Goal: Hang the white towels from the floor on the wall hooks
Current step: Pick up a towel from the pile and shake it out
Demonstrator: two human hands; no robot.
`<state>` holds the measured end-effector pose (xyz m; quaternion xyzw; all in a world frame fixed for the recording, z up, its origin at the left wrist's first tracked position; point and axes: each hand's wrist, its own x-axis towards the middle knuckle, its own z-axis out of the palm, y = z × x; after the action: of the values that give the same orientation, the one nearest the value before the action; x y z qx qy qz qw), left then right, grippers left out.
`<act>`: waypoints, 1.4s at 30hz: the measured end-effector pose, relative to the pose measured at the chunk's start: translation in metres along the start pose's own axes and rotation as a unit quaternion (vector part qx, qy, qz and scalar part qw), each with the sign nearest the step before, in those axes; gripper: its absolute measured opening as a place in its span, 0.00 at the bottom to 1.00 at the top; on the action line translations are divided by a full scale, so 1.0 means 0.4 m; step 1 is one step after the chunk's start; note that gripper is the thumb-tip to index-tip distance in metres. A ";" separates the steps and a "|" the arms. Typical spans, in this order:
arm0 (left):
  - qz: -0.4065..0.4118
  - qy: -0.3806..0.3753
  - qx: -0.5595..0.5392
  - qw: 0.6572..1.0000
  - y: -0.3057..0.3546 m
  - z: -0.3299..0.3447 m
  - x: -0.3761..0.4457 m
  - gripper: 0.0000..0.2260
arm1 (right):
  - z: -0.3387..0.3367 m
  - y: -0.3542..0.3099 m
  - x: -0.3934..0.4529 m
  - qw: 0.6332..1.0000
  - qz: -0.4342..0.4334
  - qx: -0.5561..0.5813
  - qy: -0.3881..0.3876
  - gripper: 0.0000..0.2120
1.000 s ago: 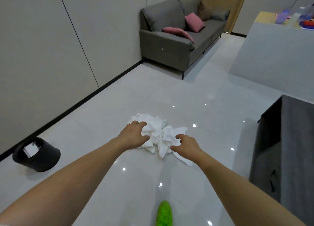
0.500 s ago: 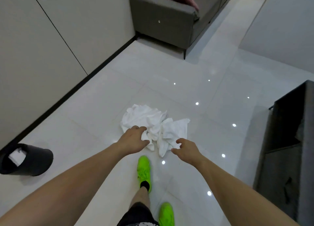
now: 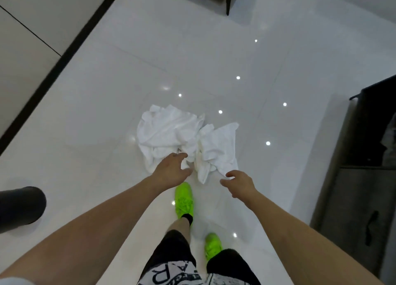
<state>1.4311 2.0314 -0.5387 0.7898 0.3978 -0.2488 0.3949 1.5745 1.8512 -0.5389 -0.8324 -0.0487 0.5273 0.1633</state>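
Observation:
A crumpled heap of white towels (image 3: 171, 132) lies on the glossy white floor, just ahead of my feet. My left hand (image 3: 171, 169) reaches down over the heap's near left edge, fingers relaxed and spread, holding nothing; whether it touches the cloth I cannot tell. My right hand (image 3: 240, 183) hovers at the near right corner of the heap, fingers loosely curved and empty. No wall hooks are in view.
A black bin (image 3: 19, 207) lies at the left edge. A dark cabinet (image 3: 364, 188) stands at the right. A wall with a black skirting strip (image 3: 64, 53) runs along the left. A sofa leg (image 3: 228, 5) shows at the top. My green shoes (image 3: 184, 199) stand near the towels.
The view has tilted down and moved closer to the towels; the sofa has slipped out of the top. Both hands stay over the heap's near edge, empty.

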 end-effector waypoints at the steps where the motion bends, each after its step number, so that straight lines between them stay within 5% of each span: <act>1: -0.005 -0.013 -0.001 1.000 -0.013 0.004 0.034 0.27 | 0.014 -0.007 0.032 1.000 0.008 0.009 -0.006 0.24; 12: -0.124 -0.022 -0.094 0.988 -0.187 0.232 0.448 0.23 | 0.215 0.039 0.559 0.974 0.113 0.185 -0.065 0.13; 16: -0.210 0.003 -0.196 0.958 -0.265 0.389 0.584 0.20 | 0.291 0.111 0.805 0.950 0.136 0.277 -0.050 0.10; 21: -0.278 -0.010 -0.243 0.929 -0.330 0.542 0.660 0.19 | 0.383 0.175 1.000 0.885 0.201 0.417 -0.040 0.08; 26: -0.283 -0.022 -0.222 0.933 -0.350 0.591 0.663 0.19 | 0.414 0.191 1.073 0.776 0.250 0.573 -0.083 0.07; 29: -0.281 -0.032 -0.209 0.936 -0.355 0.583 0.656 0.19 | 0.400 0.171 1.082 0.745 0.252 0.613 -0.074 0.04; 31: -0.281 -0.029 -0.201 0.938 -0.349 0.564 0.653 0.18 | 0.383 0.150 1.071 0.756 0.243 0.604 -0.067 0.05; 37: -0.253 -0.019 -0.196 0.947 -0.270 0.423 0.617 0.18 | 0.277 0.036 0.949 0.880 0.198 0.432 -0.005 0.05; 42: -0.185 0.022 -0.164 0.969 -0.116 0.197 0.538 0.18 | 0.109 -0.116 0.744 0.953 0.047 0.296 0.034 0.08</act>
<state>1.5069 2.0768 -0.7549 0.6325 0.5810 -0.2312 0.4571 1.6704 1.9798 -0.7975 -0.7654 0.1544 0.4968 0.3788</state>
